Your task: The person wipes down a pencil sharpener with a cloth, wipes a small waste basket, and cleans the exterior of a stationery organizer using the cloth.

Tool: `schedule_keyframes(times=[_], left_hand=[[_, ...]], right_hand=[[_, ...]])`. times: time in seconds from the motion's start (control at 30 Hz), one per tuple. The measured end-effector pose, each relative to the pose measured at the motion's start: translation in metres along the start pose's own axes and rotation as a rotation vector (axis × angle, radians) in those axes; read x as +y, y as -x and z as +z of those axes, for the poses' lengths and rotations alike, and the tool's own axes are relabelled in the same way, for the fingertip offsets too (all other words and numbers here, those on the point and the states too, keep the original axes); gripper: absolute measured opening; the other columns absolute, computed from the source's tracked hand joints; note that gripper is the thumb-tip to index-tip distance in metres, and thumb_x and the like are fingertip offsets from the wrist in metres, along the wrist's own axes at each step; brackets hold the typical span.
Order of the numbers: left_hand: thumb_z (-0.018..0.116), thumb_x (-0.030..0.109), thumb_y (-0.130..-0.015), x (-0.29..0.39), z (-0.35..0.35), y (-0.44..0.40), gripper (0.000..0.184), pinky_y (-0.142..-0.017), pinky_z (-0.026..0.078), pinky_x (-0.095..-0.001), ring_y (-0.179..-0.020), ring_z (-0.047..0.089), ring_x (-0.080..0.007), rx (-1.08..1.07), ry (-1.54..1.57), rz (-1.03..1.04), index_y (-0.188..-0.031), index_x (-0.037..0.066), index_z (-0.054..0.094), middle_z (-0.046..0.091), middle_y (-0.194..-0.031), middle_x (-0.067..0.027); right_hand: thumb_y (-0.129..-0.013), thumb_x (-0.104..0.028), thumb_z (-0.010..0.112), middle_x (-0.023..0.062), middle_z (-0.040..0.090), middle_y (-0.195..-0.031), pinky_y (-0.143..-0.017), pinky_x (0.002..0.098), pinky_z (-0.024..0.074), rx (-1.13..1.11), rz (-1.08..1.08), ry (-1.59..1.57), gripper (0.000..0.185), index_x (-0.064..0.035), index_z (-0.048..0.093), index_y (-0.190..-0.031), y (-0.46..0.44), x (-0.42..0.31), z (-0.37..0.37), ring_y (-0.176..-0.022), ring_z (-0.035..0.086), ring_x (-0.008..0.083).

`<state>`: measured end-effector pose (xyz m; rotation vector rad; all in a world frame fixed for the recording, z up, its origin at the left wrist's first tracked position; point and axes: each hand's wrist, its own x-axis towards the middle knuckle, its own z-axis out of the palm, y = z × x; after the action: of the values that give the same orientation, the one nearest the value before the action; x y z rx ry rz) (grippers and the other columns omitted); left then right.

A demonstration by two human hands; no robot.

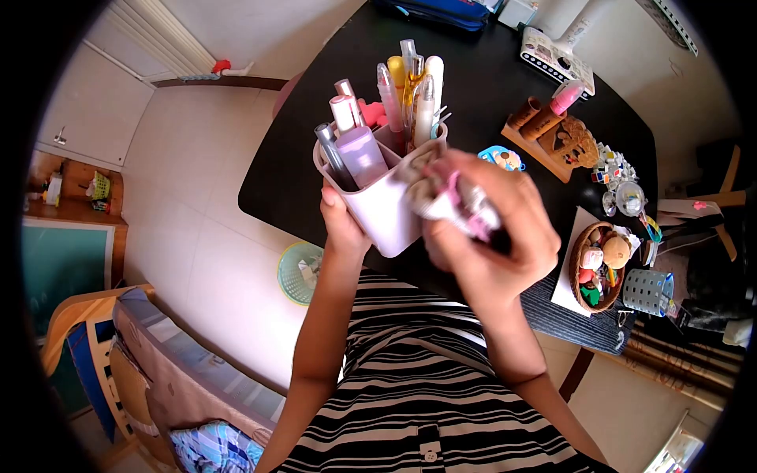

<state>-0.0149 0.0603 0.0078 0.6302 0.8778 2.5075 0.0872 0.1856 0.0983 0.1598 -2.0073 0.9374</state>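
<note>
My left hand (341, 221) grips a pale pink pen holder (385, 214) from its left side and below, tilted above the table's near edge. Pens and markers (410, 98) stand in its rear part. A lilac-capped bottle or tube (363, 154) and several slim tubes fill the front left. My right hand (505, 225) is closed around a crumpled white, pink and grey cloth (453, 197), blurred by motion. The cloth is against or very close to the holder's right side. Part of that side is hidden behind the cloth and fingers.
On the black table (292, 169) are a wooden stand (552, 142), a wicker basket (599, 268) of small items, a perforated grey cup (648, 290) and a blue pouch (438, 12). A green-rimmed waste basket (300, 272) stands on the floor, with a wooden chair (102, 339) at left.
</note>
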Motion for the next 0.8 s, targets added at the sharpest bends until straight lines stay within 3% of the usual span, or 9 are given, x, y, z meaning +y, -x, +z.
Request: schedule_keyframes(times=[0.13,0.23,0.33,0.43,0.57,0.6,0.63,0.8], left_hand=[[0.065,0.08,-0.08,0.01,0.004,0.0,0.118,-0.115,0.042,-0.0534,-0.136,0.053,-0.0379,0.075,-0.179,0.032,-0.158,0.001,0.026,0.045,-0.152,-0.0238],[0.065,0.081,-0.079,0.01,0.011,0.0,0.12,-0.117,0.041,-0.0548,-0.138,0.05,-0.0393,0.092,-0.235,0.107,-0.159,0.001,0.024,0.042,-0.154,-0.0222],[0.066,0.081,-0.079,0.008,0.015,0.002,0.122,-0.118,0.039,-0.0553,-0.142,0.046,-0.0401,0.062,-0.201,0.127,-0.159,0.001,0.021,0.038,-0.157,-0.0208],[0.066,0.082,-0.077,0.0,0.009,0.002,0.124,-0.118,0.039,-0.0544,-0.143,0.044,-0.0398,0.044,-0.174,0.149,-0.159,0.001,0.021,0.037,-0.159,-0.0202],[0.064,0.083,-0.078,-0.013,-0.006,0.0,0.124,-0.117,0.04,-0.0523,-0.143,0.045,-0.0389,0.046,-0.137,0.161,-0.159,0.0,0.021,0.035,-0.16,-0.0205],[0.063,0.083,-0.078,-0.012,-0.005,-0.002,0.123,-0.117,0.04,-0.0519,-0.142,0.046,-0.0386,0.061,-0.128,0.152,-0.159,0.0,0.021,0.035,-0.16,-0.021],[0.061,0.084,-0.079,-0.009,-0.003,0.001,0.123,-0.117,0.041,-0.0514,-0.142,0.046,-0.0383,0.11,-0.115,0.121,-0.159,0.0,0.021,0.036,-0.16,-0.0218],[0.054,0.086,-0.082,0.008,0.014,-0.002,0.119,-0.116,0.042,-0.0492,-0.139,0.05,-0.0366,0.098,-0.158,-0.004,-0.158,-0.001,0.024,0.043,-0.154,-0.0254]], right_hand=[[-0.07,0.003,0.08,0.0107,0.076,-0.109,-0.097,0.0309,0.052,0.083,0.139,0.076,0.044,0.001,0.074,-0.114,-0.001,0.009,-0.007,-0.103,0.07,0.0186],[-0.071,0.004,0.079,0.0135,0.074,-0.114,-0.1,0.0334,0.0513,0.085,0.158,0.127,0.044,0.0016,0.074,-0.114,-0.001,0.017,-0.007,-0.107,0.07,0.0206],[-0.067,0.004,0.077,0.0128,0.076,-0.101,-0.086,0.0315,0.0535,0.177,0.159,0.064,0.044,-0.0021,0.076,-0.111,0.001,0.023,0.002,-0.088,0.07,0.0216],[-0.073,0.004,0.079,0.0131,0.074,-0.116,-0.102,0.0339,0.05,0.117,0.264,0.006,0.044,0.0018,0.073,-0.117,0.006,0.021,-0.001,-0.109,0.069,0.0199],[-0.074,0.002,0.081,0.0109,0.074,-0.115,-0.102,0.0321,0.0496,0.097,0.376,-0.044,0.044,0.0013,0.073,-0.117,0.009,0.013,-0.005,-0.108,0.068,0.0167],[-0.074,0.002,0.081,0.0101,0.074,-0.113,-0.1,0.0306,0.0501,0.095,0.325,-0.04,0.043,0.0009,0.073,-0.117,0.011,0.013,-0.005,-0.105,0.068,0.0151],[-0.069,0.004,0.078,0.0119,0.076,-0.102,-0.086,0.0301,0.0541,0.175,0.237,-0.054,0.043,-0.0006,0.076,-0.111,0.009,0.014,0.001,-0.091,0.071,0.0191],[-0.066,0.006,0.079,0.0126,0.076,-0.104,-0.088,0.032,0.0545,0.151,0.176,-0.012,0.042,0.001,0.076,-0.108,0.012,0.007,0.001,-0.092,0.072,0.0217]])
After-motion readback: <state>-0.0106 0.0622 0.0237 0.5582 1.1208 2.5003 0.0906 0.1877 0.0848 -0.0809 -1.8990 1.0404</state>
